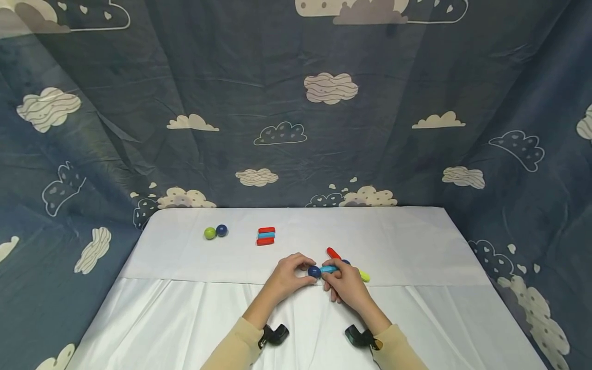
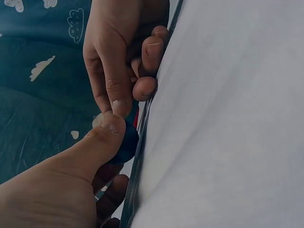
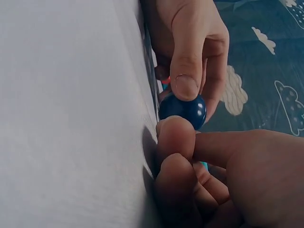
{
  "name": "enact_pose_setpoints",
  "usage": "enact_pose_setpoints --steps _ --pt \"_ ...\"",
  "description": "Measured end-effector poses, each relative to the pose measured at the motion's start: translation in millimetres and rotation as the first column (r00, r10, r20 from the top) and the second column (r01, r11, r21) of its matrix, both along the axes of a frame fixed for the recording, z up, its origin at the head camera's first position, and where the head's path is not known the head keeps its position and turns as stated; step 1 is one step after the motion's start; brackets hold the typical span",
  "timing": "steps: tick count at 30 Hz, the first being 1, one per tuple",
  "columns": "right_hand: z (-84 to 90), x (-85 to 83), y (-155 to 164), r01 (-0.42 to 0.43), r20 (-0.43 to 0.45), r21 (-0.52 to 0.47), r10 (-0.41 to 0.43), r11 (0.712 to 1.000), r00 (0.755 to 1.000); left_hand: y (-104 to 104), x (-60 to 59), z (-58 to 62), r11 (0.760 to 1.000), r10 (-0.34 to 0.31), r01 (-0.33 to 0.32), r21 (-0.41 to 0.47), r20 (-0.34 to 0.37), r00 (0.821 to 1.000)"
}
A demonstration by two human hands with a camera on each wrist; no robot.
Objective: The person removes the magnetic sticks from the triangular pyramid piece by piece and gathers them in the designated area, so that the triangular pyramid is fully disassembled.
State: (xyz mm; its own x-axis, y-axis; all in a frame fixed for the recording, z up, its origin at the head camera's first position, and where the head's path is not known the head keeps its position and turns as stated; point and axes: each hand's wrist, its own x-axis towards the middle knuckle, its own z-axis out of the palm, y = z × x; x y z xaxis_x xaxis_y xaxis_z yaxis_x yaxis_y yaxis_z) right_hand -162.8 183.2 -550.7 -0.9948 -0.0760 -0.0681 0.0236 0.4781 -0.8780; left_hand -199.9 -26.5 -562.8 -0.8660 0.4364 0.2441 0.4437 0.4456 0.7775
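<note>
Near the front of the white table, my left hand (image 1: 288,276) pinches a glossy dark blue ball (image 1: 314,272) between thumb and fingers. My right hand (image 1: 350,285) grips a light blue rod (image 1: 329,269), whose left end meets the ball. Just beyond the right hand lie a red rod (image 1: 332,252), a second dark blue ball (image 1: 346,262), partly covered by the fingers, and a yellow-green rod (image 1: 365,276). In the right wrist view the left thumb presses on the ball (image 3: 183,111). Most of the light blue rod is hidden there by the right fingers (image 3: 176,140).
A green ball (image 1: 210,233) and another dark blue ball (image 1: 221,230) sit side by side at the back left of the table. To their right, two red rods (image 1: 265,241) lie with a light blue rod (image 1: 265,236) between them. A dark cloud-patterned curtain (image 1: 370,154) surrounds the table.
</note>
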Motion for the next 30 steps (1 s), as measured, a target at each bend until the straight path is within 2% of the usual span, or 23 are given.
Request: enact_pose_setpoints --steps 6,13,17,21,26,30 --pt "-1.1 -0.8 0.3 -0.009 0.011 0.006 0.009 1.0 1.0 -0.5 -0.7 -1.6 1.0 0.003 -0.003 -0.021 0.007 1.0" --pt "-2.6 -3.0 3.8 0.0 0.031 -0.011 0.0 1.0 1.0 -1.9 -0.1 0.6 1.0 0.014 -0.014 0.003 -0.01 1.0" --pt "-3.0 -3.9 4.0 0.006 0.036 -0.014 -0.006 1.0 0.999 -3.3 0.5 2.1 0.999 0.005 -0.008 0.035 0.063 0.998" --pt "-1.2 -4.2 3.5 0.013 0.047 -0.028 -0.012 1.0 0.999 -4.5 1.2 2.9 0.995 0.004 -0.019 0.097 0.15 0.989" --pt "-1.1 -4.4 3.0 0.021 0.053 -0.025 -0.019 0.999 0.998 -4.7 1.4 2.7 0.989 0.034 -0.059 0.133 0.178 0.983" --pt "-2.1 -4.5 2.4 0.032 0.062 -0.022 -0.03 0.999 0.998 -7.3 0.3 6.1 0.98 0.095 -0.125 0.153 0.189 0.977"
